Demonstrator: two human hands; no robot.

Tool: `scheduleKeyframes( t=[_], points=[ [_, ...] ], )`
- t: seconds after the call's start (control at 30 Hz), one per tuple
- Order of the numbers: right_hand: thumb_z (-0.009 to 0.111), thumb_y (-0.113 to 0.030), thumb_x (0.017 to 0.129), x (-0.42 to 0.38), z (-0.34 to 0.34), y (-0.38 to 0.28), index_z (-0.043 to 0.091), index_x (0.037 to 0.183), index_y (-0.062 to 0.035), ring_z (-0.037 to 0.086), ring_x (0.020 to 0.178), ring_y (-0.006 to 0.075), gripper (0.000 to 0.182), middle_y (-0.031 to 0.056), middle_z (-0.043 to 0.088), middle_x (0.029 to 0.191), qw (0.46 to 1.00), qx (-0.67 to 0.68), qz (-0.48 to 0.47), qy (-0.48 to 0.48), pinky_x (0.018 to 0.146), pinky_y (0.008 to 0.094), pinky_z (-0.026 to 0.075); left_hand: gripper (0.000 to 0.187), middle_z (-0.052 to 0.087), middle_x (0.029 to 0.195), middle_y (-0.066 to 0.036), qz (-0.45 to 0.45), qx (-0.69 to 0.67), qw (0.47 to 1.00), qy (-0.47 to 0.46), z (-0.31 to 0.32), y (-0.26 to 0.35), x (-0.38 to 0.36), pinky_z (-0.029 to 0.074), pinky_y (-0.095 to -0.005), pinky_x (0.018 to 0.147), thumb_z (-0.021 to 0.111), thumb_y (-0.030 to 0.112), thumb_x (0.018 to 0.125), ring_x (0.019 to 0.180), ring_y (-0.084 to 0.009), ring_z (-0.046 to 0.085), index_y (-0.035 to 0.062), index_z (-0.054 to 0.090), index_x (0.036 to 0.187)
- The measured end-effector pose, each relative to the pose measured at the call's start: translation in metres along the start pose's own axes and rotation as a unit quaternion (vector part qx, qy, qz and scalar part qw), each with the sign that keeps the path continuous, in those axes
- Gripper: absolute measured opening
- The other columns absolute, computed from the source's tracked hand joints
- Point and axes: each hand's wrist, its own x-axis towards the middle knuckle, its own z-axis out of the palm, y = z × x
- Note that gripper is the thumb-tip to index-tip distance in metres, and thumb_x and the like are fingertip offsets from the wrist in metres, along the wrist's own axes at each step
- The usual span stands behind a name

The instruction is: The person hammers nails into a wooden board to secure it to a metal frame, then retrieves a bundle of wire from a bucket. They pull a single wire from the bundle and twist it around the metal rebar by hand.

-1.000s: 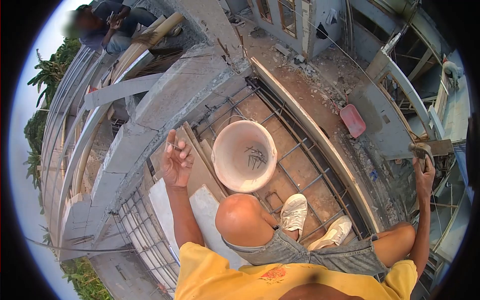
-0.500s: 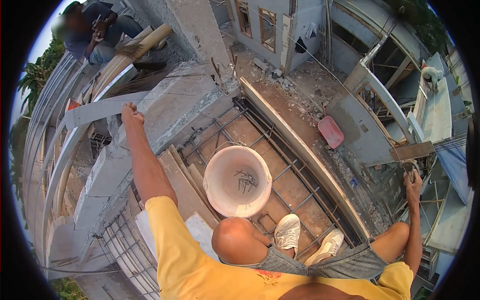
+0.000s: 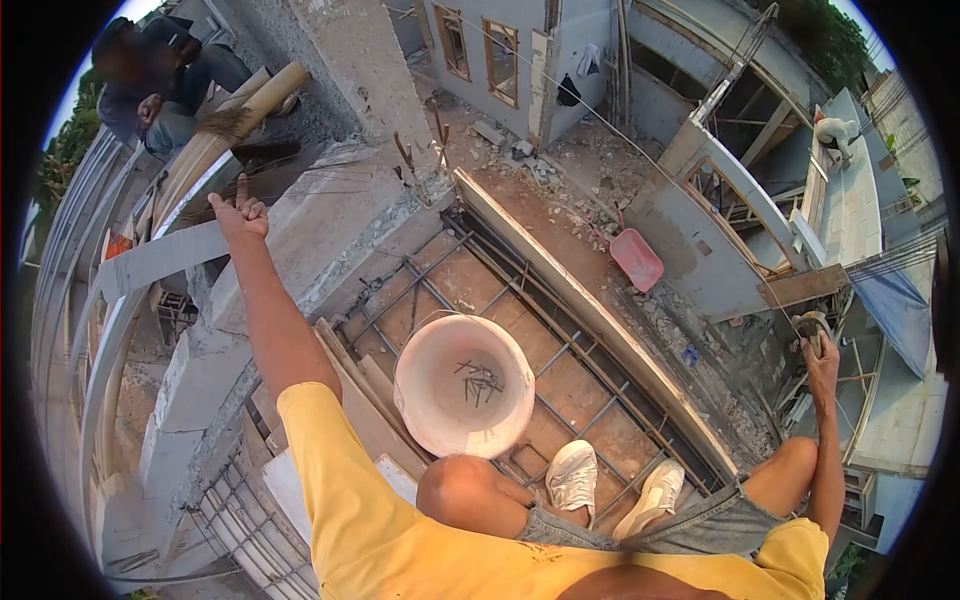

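My left hand (image 3: 240, 214) reaches out over the rough concrete ledge. Its index finger and thumb are spread and the other fingers curl loosely, with nothing clearly held. Beside it, a pale grey flat strip (image 3: 165, 262) extends to the left, and thin wires (image 3: 318, 178) lie just beyond the fingers. Out at the right, my right hand (image 3: 823, 366) is closed around a small brownish-grey object (image 3: 812, 324) whose kind I cannot make out. A thin string passes close to it. A whitish bucket (image 3: 465, 440) with several short dark metal pieces (image 3: 480, 383) inside stands before my knees.
Steel reinforcing bars (image 3: 590, 345) form a grid around my shoes, bordered by a wooden formwork board (image 3: 590, 315). Below lie rubble and a red wheelbarrow (image 3: 636, 260). One person (image 3: 150, 85) sits at upper left; another (image 3: 836, 135) bends over at far right.
My left hand has moved slightly up and left, and its fingers have spread from a pinch at the strip's end. The right hand stays closed. The view has shifted slightly.
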Motion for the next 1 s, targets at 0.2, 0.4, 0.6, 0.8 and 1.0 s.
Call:
scheduleKeyframes(
  t=[0.2,0.4,0.6,0.8,1.0],
  points=[
    [0.071,-0.025,0.092,0.004,0.005,0.018,0.06,0.12,0.0113,0.054,0.085,0.0148,0.047,0.008,0.062,0.092,1.0,0.013,0.001,0.007,0.078,0.0297,0.046,0.055,0.07,0.097,-0.014,-0.005,-0.09,0.996,0.009,-0.013,0.007,-0.032,0.027,-0.0239,0.037,0.03,0.063,0.102,0.041,-0.0096,0.031,0.0177,0.042,0.13],
    [0.073,-0.025,0.092,0.005,0.01,0.031,0.061,0.118,0.0076,0.056,0.083,0.0141,0.043,0.0042,0.059,0.091,1.0,0.026,0.002,-0.002,0.077,0.0299,0.048,0.041,0.061,0.079,-0.003,0.031,0.042,0.998,-0.024,-0.003,0.009,-0.097,0.026,-0.0238,0.038,0.044,0.053,0.103,0.042,-0.008,0.029,0.0148,0.057,0.111],
    [0.073,-0.031,0.091,-0.009,0.001,-0.008,0.061,0.119,0.0082,0.054,0.084,0.0153,0.049,0.0052,0.06,0.091,0.999,0.03,0.011,-0.003,0.079,0.0297,0.045,0.029,0.054,0.072,0.003,0.196,0.212,0.956,-0.059,0.078,0.028,-0.133,0.026,-0.021,0.044,0.051,0.041,0.104,0.05,-0.0045,0.032,0.0131,0.058,0.101],
    [0.071,-0.03,0.093,-0.005,-0.004,-0.003,0.061,0.117,0.0056,0.051,0.082,0.0109,0.044,0.002,0.058,0.09,0.997,0.069,0.015,-0.026,0.074,0.0274,0.044,0.035,0.051,0.074,0.001,0.449,0.336,0.79,-0.249,0.132,0.0,-0.257,0.026,-0.0209,0.05,0.044,0.039,0.107,0.057,-0.0033,0.03,0.011,0.05,0.087],
    [0.072,-0.029,0.093,-0.006,0.003,0.017,0.062,0.119,0.0011,0.053,0.086,0.0079,0.04,-0.0002,0.062,0.098,0.988,0.15,0.002,-0.033,0.077,0.0248,0.044,0.04,0.04,0.07,0.002,0.248,0.338,0.89,-0.178,0.103,-0.088,-0.258,0.027,-0.0238,0.054,0.038,0.04,0.109,0.06,-0.0065,0.033,0.0107,0.042,0.082]
  ],
)
